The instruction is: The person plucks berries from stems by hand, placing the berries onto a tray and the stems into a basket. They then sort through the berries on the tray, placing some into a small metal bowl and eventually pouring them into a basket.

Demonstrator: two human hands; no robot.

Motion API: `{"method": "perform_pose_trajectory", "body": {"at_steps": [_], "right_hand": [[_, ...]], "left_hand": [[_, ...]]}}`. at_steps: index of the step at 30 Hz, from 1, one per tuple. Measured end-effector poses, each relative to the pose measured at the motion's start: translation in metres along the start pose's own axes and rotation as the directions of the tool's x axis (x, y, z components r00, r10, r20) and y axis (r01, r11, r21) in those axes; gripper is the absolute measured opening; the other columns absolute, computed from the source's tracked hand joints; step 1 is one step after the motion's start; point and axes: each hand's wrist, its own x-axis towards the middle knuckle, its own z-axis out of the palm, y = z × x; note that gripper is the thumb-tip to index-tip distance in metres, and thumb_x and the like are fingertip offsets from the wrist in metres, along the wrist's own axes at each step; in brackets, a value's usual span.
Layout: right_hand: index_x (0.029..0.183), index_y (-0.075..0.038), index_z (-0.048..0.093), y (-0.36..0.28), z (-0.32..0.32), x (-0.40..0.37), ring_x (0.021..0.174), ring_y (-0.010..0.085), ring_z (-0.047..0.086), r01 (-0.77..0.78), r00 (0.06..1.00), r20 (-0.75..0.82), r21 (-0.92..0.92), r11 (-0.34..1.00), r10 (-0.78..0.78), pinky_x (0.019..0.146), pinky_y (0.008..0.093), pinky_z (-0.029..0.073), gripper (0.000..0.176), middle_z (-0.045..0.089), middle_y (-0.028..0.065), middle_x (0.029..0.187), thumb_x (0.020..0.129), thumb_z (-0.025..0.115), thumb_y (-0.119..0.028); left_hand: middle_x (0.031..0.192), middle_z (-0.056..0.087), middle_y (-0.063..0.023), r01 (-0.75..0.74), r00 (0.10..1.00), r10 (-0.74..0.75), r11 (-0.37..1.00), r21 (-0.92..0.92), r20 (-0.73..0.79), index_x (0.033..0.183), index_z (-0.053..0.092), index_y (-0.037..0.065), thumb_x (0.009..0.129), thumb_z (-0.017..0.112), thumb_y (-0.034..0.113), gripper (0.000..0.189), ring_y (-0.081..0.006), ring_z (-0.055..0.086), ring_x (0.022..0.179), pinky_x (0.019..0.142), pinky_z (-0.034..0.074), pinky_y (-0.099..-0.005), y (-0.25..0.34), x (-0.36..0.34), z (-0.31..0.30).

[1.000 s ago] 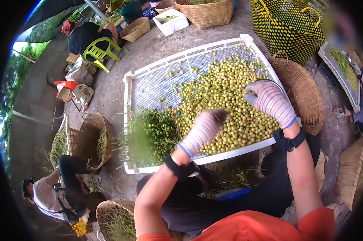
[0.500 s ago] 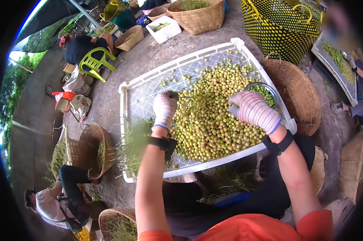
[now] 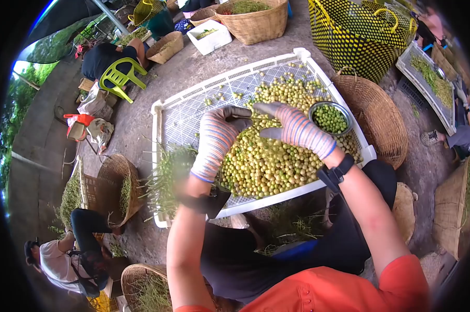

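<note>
Both hands wear striped gloves with grey fingers, above a white mesh tray (image 3: 185, 117) heaped with round yellow-green fruits (image 3: 276, 164). My left hand (image 3: 218, 136) is closed over the tray's middle, its fingertips pinched on a thin green stem that barely shows. Facing it, my right hand (image 3: 301, 129) has thumb and fingers apart, pointing toward the left fingertips, with no fruit visible in it. Just beyond the right hand, a round metal bowl (image 3: 351, 126) of smaller green fruits rests on the tray. Leafy stalks (image 3: 167, 171) lie along the tray's left side, partly blurred.
Beside the tray's right edge stands a wicker basket (image 3: 378, 114), with a black-and-yellow woven basket (image 3: 344, 47) behind it. A white box (image 3: 210, 37) and a green chair (image 3: 121, 78) are farther back. People sit at left and right among more baskets.
My hands have come closer together over the fruits. The right hand has moved left, away from the bowl, and its fingers have spread; the bowl is now fully visible.
</note>
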Motion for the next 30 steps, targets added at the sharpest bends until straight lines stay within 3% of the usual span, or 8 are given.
{"method": "perform_pose_trajectory", "body": {"at_steps": [3, 6, 8, 11, 15, 20, 29, 30], "right_hand": [[0.107, -0.004, 0.063, 0.008, 0.013, -0.003, 0.086, 0.022, 0.063, -0.16, 0.985, 0.1, 0.213, 0.964, 0.142, 0.083, 0.0325, 0.047, 0.036, 0.067, 0.0154, 0.095, 0.081, 0.068, -0.029], [0.09, -0.002, 0.068, 0.017, 0.015, -0.005, 0.067, 0.0095, 0.056, -0.22, 0.975, 0.129, 0.393, 0.893, 0.184, 0.069, 0.0263, 0.047, 0.025, 0.066, 0.0048, 0.072, 0.087, 0.064, -0.027], [0.089, -0.001, 0.068, 0.015, 0.016, -0.006, 0.067, 0.0078, 0.055, -0.237, 0.971, 0.153, 0.486, 0.841, 0.185, 0.068, 0.0247, 0.046, 0.025, 0.065, 0.0025, 0.072, 0.087, 0.064, -0.026], [0.09, -0.001, 0.068, -0.004, 0.008, -0.006, 0.068, 0.0062, 0.056, -0.289, 0.955, 0.229, 0.592, 0.753, 0.187, 0.068, 0.0225, 0.046, 0.024, 0.066, -0.0004, 0.075, 0.088, 0.063, -0.024], [0.099, 0.001, 0.067, -0.006, 0.007, -0.004, 0.072, 0.0064, 0.058, -0.255, 0.96, 0.261, 0.65, 0.716, 0.106, 0.07, 0.0211, 0.047, 0.026, 0.067, 0.0002, 0.081, 0.089, 0.063, -0.023], [0.102, -0.002, 0.067, 0.007, 0.002, -0.005, 0.075, 0.008, 0.061, -0.235, 0.971, 0.147, 0.691, 0.683, 0.186, 0.069, 0.0221, 0.05, 0.026, 0.068, 0.0012, 0.084, 0.088, 0.064, -0.023], [0.102, -0.005, 0.068, 0.029, -0.018, 0.004, 0.071, 0.0076, 0.061, -0.101, 0.9, -0.12, 0.879, 0.467, 0.42, 0.066, 0.0217, 0.049, 0.026, 0.067, 0.0013, 0.08, 0.088, 0.063, -0.027], [0.107, -0.003, 0.065, 0.041, -0.018, 0.002, 0.081, 0.0176, 0.064, -0.225, 0.889, -0.032, 0.838, 0.496, 0.458, 0.075, 0.029, 0.051, 0.033, 0.068, 0.0076, 0.089, 0.087, 0.064, -0.028]], "left_hand": [[0.099, 0.067, -0.0086, -0.014, 0.993, 0.025, 0.995, 0.101, -0.113, 0.111, 0.063, 0.0, 0.073, 0.072, -0.002, 0.039, -0.0129, 0.062, 0.086, 0.078, 0.051, -0.0261, -0.013, -0.01, 0.006], [0.125, 0.055, -0.0138, -0.027, 0.97, -0.017, 0.983, -0.179, -0.241, 0.134, 0.044, 0.002, 0.075, 0.069, 0.001, 0.064, -0.0194, 0.054, 0.106, 0.086, 0.046, -0.0304, -0.063, -0.01, 0.007], [0.136, 0.047, -0.0161, 0.184, 0.948, -0.27, 0.895, -0.407, -0.166, 0.14, 0.035, 0.001, 0.077, 0.07, 0.004, 0.072, -0.0223, 0.05, 0.117, 0.089, 0.045, -0.0306, -0.081, -0.011, 0.009], [0.136, 0.046, -0.0123, 0.308, 0.949, -0.311, 0.876, -0.371, 0.054, 0.141, 0.033, 0.004, 0.084, 0.066, 0.031, 0.071, -0.0234, 0.047, 0.12, 0.088, 0.043, -0.0371, -0.091, -0.014, 0.017], [0.121, 0.058, -0.0149, 0.188, 0.973, -0.124, 0.916, -0.355, 0.196, 0.136, 0.039, -0.004, 0.086, 0.067, 0.03, 0.066, -0.0217, 0.055, 0.107, 0.089, 0.043, -0.0322, -0.1, 0.0, 0.028], [0.085, 0.065, 0.0011, 0.186, 0.982, -0.173, 0.83, -0.526, 0.075, 0.11, 0.062, 0.002, 0.088, 0.065, 0.03, 0.036, -0.0076, 0.058, 0.069, 0.061, 0.048, -0.0227, -0.101, 0.005, 0.034], [0.074, 0.065, -0.0055, 0.356, 0.919, -0.393, 0.772, -0.526, 0.046, 0.096, 0.066, 0.002, 0.089, 0.058, 0.043, 0.042, -0.0154, 0.061, 0.065, 0.06, 0.05, -0.0303, -0.115, -0.008, -0.005], [0.075, 0.065, -0.0057, 0.346, 0.923, -0.378, 0.732, -0.587, 0.072, 0.097, 0.065, 0.001, 0.089, 0.059, 0.044, 0.044, -0.0156, 0.061, 0.067, 0.062, 0.049, -0.0305, -0.114, -0.009, -0.006]]}}
